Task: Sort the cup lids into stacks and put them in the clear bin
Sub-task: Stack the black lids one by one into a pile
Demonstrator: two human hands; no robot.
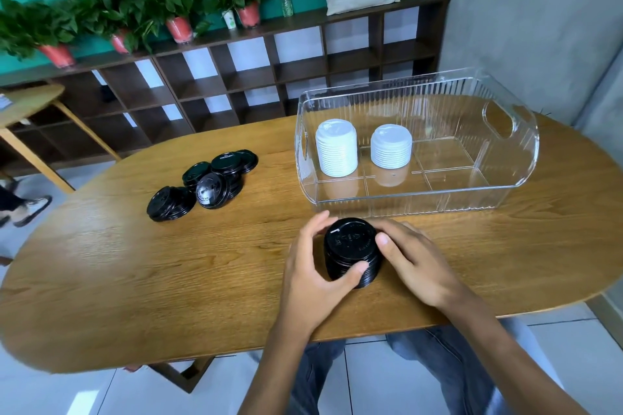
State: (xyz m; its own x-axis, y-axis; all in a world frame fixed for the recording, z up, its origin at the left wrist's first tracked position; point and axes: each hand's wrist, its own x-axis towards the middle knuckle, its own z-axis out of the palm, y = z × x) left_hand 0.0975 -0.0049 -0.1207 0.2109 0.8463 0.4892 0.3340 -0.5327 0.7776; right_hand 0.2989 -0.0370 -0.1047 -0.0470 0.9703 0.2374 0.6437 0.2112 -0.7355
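A stack of black cup lids stands on the wooden table just in front of the clear bin. My left hand grips the stack from the left, thumb curled round its front. From the right, my right hand holds it with the thumb on the top edge. Inside the bin stand two stacks of white lids, a taller one at the left and a shorter one beside it. A loose pile of black lids lies further left on the table.
A dark cubby shelf with potted plants, a water bottle and a cushion runs along the back wall. A second small table stands at the far left, with another person's foot on the floor below it.
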